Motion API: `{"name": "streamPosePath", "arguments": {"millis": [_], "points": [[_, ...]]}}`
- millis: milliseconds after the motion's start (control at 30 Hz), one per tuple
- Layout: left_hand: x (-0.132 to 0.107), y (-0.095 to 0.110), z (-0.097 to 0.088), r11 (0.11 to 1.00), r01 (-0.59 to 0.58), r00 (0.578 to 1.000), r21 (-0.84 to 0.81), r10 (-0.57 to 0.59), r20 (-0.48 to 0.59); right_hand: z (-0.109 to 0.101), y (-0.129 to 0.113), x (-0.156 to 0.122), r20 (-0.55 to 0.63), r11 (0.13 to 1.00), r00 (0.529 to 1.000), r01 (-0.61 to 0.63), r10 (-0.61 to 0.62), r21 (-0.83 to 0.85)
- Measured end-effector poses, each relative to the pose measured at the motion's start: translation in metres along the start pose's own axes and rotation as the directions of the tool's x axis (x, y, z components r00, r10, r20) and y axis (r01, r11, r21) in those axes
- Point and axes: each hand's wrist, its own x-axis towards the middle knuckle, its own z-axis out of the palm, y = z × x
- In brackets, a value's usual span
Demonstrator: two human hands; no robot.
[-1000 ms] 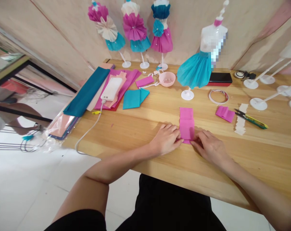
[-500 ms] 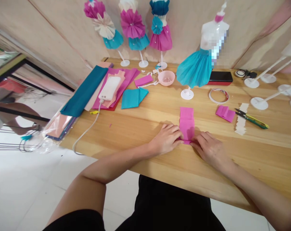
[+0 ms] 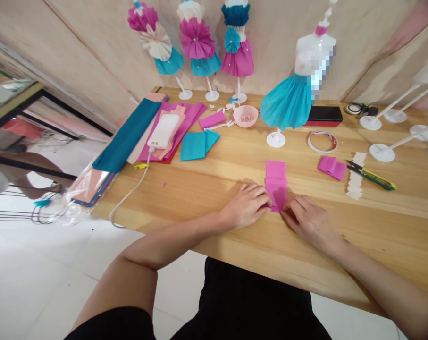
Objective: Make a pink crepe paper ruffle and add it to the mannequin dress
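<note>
Magenta strip (image 3: 276, 186) lies on the wooden table (image 3: 188, 189), far end at 12 o'clock from you. Your left hand (image 3: 247, 207) pinches its near corner at 7 o'clock; your right hand (image 3: 307, 217) pinches the corner at 5. Risk, as judged: uneven tension between the pinches could skew the narrow fold; a hard tug could tear the thin sheet. Versus one second ago: near flap looks narrower, hands almost unmoved.
</note>
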Motion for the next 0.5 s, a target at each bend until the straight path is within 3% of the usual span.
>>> {"name": "streamPosePath", "arguments": {"millis": [500], "points": [[-0.0007, 0.0051, 0.0052, 0.984, -0.107, 0.994, 0.146, 0.109, -0.009, 0.0024, -0.003, 0.003, 0.024, 1.0, 1.0, 0.006, -0.007, 0.03]]}}
